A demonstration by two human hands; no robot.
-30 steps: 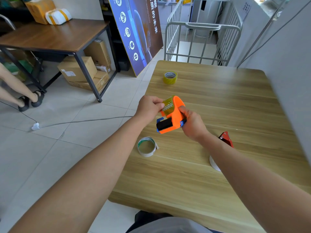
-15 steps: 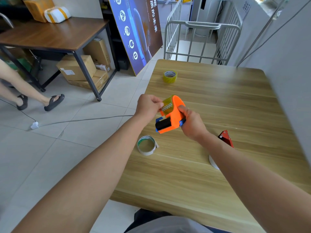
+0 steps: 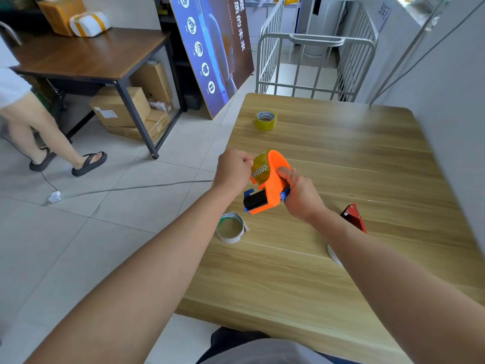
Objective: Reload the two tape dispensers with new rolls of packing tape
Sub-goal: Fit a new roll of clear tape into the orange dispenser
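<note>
Bare forearms (image 3: 147,279), a grey shirt (image 3: 265,352) and dark cloth (image 3: 232,336) beside it.

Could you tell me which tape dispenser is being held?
The orange dispenser, gripped by the right hand, left hand at its tape; the red dispenser lies on the table.

You can read the white characters 的未来 at the top of the tall blue poster (image 3: 210,48) leaning beyond your table, beside a column of round white icons. The wall sign (image 3: 383,12) on your right, the cardboard box label (image 3: 108,114) and the print inside the yellow tape roll (image 3: 265,120) are too small to read.
</note>
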